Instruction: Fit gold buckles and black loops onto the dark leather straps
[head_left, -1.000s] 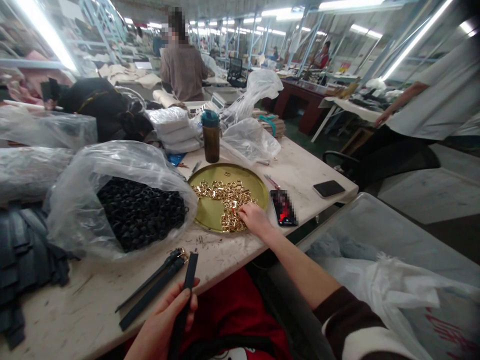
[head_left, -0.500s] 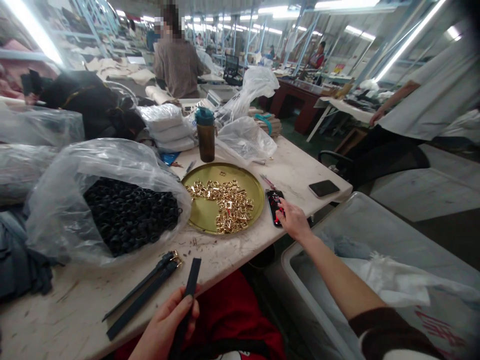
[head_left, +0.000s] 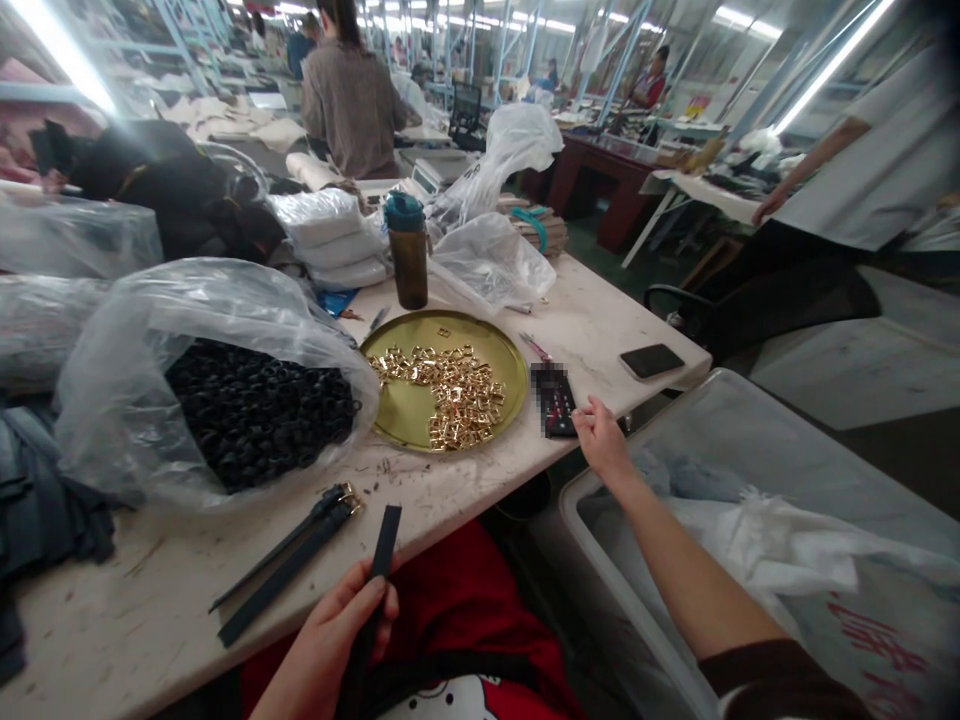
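My left hand (head_left: pixel 352 620) grips a dark strap (head_left: pixel 386 540) between thumb and fingers, its flat end pointing up over the table's near edge. My right hand (head_left: pixel 602 440) is at the right side of a smartphone (head_left: pixel 561 412) lying on the table; its fingers are curled, with nothing visible in them. The phone's screen is partly blurred. A dark strap with a gold buckle (head_left: pixel 330 510) lies left of my left hand. Beyond it, a round gold tray (head_left: pixel 405 430) carries many small gold buckles (head_left: pixel 465 400). A clear plastic bag (head_left: pixel 112 400) holds black strap loops (head_left: pixel 262 415).
A brown bottle with a teal lid (head_left: pixel 409 260) stands behind the tray. A dark flat device (head_left: pixel 651 361) lies near the table's right corner. Beside the table is a large plastic bin (head_left: pixel 574 510) containing white sacks. Other people work farther back; one stands at the right.
My right hand has drawn back from over the phone to its right edge, and its fingers have curled. The phone's display has changed. My left hand still holds the strap.
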